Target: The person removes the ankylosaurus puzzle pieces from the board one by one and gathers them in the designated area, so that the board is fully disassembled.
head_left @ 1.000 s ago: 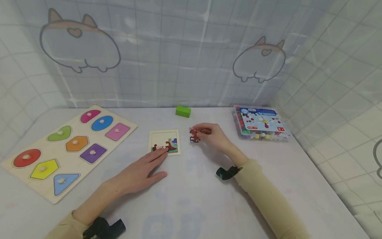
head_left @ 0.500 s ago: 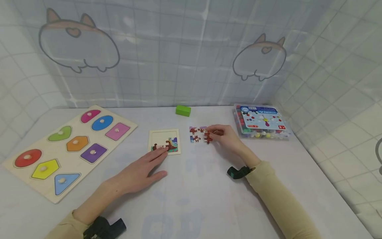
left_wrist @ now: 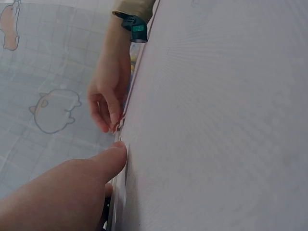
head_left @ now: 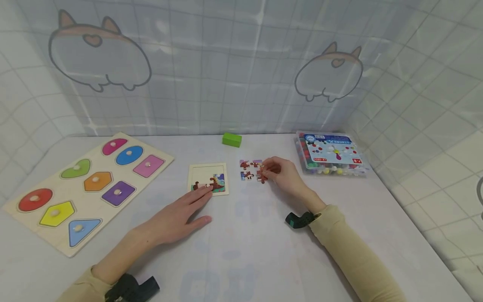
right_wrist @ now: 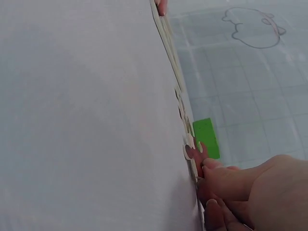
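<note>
My left hand (head_left: 179, 218) lies with fingers stretched out and fingertips on the lower edge of a small wooden puzzle tray (head_left: 191, 172). Several fitted pieces with a brown animal picture (head_left: 216, 183) fill the tray's lower and right part; my fingers hide some of them. Right of the tray, my right hand (head_left: 284, 176) pinches a brown puzzle piece (right_wrist: 199, 160) between thumb and finger, tilted up in the right wrist view. Beside it on the table lie loose puzzle pieces (head_left: 247, 175), grouped close together. In the left wrist view my left thumb (left_wrist: 113, 156) shows near the table.
A wooden shape board (head_left: 88, 201) with knobbed coloured shapes lies at the left. Behind the puzzle tray stands a green block (head_left: 232, 140). At the back right is a clear plastic box (head_left: 332, 155) of coloured parts. A patterned curtain (head_left: 226, 71) hangs behind the table.
My right hand has moved right from the left side of the loose pieces, uncovering several, and now pinches the brown piece at their right. My left hand has stayed in place.
</note>
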Tool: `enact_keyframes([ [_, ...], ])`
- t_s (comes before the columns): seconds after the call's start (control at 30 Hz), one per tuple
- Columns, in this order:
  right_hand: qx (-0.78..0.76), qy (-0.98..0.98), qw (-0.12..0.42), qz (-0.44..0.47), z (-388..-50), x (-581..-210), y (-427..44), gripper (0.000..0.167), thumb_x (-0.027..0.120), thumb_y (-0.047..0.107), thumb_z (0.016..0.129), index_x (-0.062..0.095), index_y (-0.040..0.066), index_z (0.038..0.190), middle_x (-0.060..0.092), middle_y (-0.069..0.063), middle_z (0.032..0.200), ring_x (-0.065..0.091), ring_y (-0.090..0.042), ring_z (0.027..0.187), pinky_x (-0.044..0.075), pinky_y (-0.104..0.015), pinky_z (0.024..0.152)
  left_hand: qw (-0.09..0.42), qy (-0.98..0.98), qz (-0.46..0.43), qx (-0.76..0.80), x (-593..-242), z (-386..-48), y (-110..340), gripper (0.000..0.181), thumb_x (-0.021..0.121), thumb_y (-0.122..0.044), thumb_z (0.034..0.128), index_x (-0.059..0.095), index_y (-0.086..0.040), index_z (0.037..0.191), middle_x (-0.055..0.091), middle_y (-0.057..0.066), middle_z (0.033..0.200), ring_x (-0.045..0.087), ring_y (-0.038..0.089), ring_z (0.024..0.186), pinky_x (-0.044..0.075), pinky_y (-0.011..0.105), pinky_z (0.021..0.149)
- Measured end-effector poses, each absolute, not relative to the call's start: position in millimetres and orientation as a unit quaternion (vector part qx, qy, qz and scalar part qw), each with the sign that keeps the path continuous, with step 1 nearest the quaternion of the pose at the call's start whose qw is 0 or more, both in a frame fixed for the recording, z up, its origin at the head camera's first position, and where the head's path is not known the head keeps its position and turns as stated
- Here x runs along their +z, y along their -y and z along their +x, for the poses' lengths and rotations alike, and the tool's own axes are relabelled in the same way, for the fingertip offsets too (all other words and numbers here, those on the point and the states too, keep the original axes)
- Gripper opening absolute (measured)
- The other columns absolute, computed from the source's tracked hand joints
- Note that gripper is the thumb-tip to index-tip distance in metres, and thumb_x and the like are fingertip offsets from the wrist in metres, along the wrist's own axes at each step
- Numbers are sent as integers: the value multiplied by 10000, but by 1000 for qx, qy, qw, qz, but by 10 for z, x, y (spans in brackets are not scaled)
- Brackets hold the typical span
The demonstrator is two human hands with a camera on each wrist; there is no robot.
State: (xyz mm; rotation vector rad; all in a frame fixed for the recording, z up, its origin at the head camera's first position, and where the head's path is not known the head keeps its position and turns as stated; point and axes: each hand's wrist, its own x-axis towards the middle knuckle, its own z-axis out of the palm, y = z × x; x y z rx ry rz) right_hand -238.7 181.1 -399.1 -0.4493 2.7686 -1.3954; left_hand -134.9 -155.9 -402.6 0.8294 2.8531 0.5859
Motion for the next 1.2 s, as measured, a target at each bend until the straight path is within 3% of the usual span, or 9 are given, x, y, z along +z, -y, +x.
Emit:
enact_keyframes([
  [0.23, -437, -887, -8, -146, -2408, -4038, -1824, 193, 725, 107, 921, 695, 72, 1108, 708, -62, 992, 646, -192, 862, 534, -302, 782, 59, -941, 273, 193, -4028, -1345, 1563, 747, 533, -577, 975, 343, -165, 1568, 276, 28, 1649, 265, 289, 1513, 330, 506, 1177],
  [0.67, -413, -891, 42, -185, -2398, -3941, -1884, 308, 753, 21, 865, 683, 52, 1163, 693, -80, 1064, 633, -219, 982, 530, -373, 909, 59, -941, 272, 192, -4033, -1357, 1553, 743, 568, -545, 970, 338, -174, 1571, 267, 10, 1652, 260, 273, 1516, 330, 496, 1180],
  [1.2, -411, -891, 20, -189, -2403, -4000, -1874, 246, 731, 30, 895, 698, 56, 1138, 694, -82, 1052, 634, -213, 961, 537, -370, 894, 53, -943, 270, 185, -4034, -1344, 1544, 741, 566, -549, 969, 360, -155, 1561, 301, 39, 1637, 295, 299, 1499, 340, 510, 1170],
])
